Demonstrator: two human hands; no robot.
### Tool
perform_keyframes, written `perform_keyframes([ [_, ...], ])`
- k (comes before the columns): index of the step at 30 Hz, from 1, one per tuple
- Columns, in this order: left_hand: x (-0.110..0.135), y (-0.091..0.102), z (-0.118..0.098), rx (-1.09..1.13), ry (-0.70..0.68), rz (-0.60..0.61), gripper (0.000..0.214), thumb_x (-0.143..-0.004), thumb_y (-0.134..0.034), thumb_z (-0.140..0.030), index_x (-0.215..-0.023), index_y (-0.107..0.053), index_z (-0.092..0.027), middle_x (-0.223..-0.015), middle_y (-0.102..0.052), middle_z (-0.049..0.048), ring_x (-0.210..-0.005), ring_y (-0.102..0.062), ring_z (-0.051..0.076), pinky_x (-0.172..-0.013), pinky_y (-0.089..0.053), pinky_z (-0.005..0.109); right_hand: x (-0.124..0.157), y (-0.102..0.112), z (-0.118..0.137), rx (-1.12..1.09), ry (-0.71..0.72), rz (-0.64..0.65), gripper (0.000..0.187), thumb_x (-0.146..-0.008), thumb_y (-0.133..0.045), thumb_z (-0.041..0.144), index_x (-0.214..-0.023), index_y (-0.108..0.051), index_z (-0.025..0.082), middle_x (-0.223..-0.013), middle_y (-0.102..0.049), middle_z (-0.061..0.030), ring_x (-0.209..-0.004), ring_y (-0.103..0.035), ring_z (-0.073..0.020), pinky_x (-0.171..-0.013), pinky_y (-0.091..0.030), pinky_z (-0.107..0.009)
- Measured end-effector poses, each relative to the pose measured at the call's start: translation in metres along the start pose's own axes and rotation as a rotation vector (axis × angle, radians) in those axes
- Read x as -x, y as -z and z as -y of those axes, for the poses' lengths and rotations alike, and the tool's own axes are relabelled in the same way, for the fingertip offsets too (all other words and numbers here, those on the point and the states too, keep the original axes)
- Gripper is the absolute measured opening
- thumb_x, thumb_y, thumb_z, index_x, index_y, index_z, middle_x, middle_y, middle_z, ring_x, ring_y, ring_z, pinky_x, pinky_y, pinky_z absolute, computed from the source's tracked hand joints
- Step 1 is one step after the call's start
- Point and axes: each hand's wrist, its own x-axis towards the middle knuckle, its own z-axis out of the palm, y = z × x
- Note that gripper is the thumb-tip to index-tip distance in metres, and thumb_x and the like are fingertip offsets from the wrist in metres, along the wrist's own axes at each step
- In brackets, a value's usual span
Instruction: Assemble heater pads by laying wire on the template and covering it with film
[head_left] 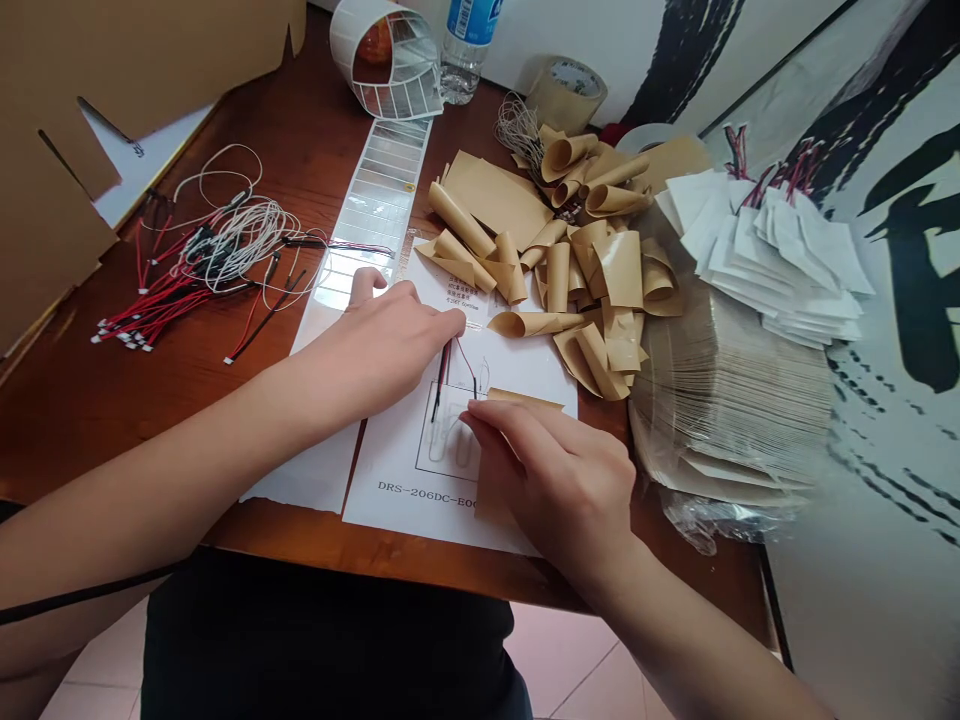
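My left hand lies flat on a white printed sheet, its fingertips at the upper end of a thin red and black wire. The wire's top end is hidden under those fingers. My right hand is just to the right, gripping a tan paper piece that lies over the sheet's diagram and printed "DRS-206DC-E06" line. Part of that paper is hidden by the hand. Curled tan paper pieces lie in a heap beyond both hands.
On the wooden table lie bundled red, black and white wires at left, a silvery label strip, and white tags with red wires. A wrapped stack of tan sheets, tape roll, water bottle and cardboard box surround them.
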Motion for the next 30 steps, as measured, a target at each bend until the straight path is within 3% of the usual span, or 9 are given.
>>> perform_keyframes([
  [3, -0.002, 0.001, 0.0, 0.005, 0.012, 0.013, 0.047, -0.091, -0.036, 0.001, -0.117, -0.067, -0.023, -0.09, -0.073, 0.0094, -0.106, -0.059, 0.032, -0.097, -0.032, 0.053, 0.001, -0.002, 0.001, 0.011, 0.0, -0.005, 0.011, -0.093, -0.065, 0.008, -0.089, -0.069, 0.017, -0.08, -0.079, -0.0016, -0.067, -0.072, -0.0128, -0.054, -0.047, -0.023],
  [9, -0.007, 0.001, -0.002, 0.031, 0.058, -0.021, 0.021, -0.098, -0.055, -0.024, -0.111, -0.072, -0.022, -0.088, -0.074, 0.0093, -0.102, -0.061, 0.033, -0.097, -0.033, 0.056, 0.005, -0.003, 0.006, 0.014, -0.005, 0.051, 0.015, -0.095, -0.059, 0.005, -0.098, -0.071, 0.014, -0.085, -0.08, -0.0036, -0.074, -0.075, -0.015, -0.061, -0.052, -0.023],
  [18, -0.012, -0.003, 0.001, 0.088, 0.088, -0.1, 0.014, -0.096, -0.063, -0.026, -0.098, -0.076, -0.024, -0.082, -0.075, 0.004, -0.099, -0.062, 0.029, -0.1, -0.03, 0.058, 0.009, -0.003, 0.005, 0.052, 0.025, 0.105, 0.023, -0.1, -0.051, 0.009, -0.104, -0.072, 0.013, -0.088, -0.081, -0.0049, -0.072, -0.074, -0.0153, -0.057, -0.051, -0.023],
  [25, -0.012, -0.01, 0.006, 0.128, 0.077, -0.153, 0.014, -0.095, -0.065, -0.029, -0.096, -0.079, -0.026, -0.091, -0.08, 0.0027, -0.102, -0.063, 0.029, -0.103, -0.027, 0.061, 0.009, -0.005, 0.007, 0.038, -0.039, 0.055, 0.015, -0.097, -0.06, 0.009, -0.093, -0.072, 0.016, -0.083, -0.076, -0.003, -0.071, -0.069, -0.0135, -0.06, -0.048, -0.023],
  [30, -0.013, -0.01, 0.006, 0.123, 0.08, -0.155, 0.015, -0.095, -0.065, -0.03, -0.098, -0.079, -0.027, -0.092, -0.08, 0.0029, -0.102, -0.063, 0.029, -0.104, -0.027, 0.061, 0.004, -0.006, 0.009, 0.013, -0.09, 0.024, 0.02, -0.096, -0.062, 0.012, -0.077, -0.069, 0.016, -0.073, -0.066, -0.0033, -0.065, -0.06, -0.0126, -0.058, -0.045, -0.024],
])
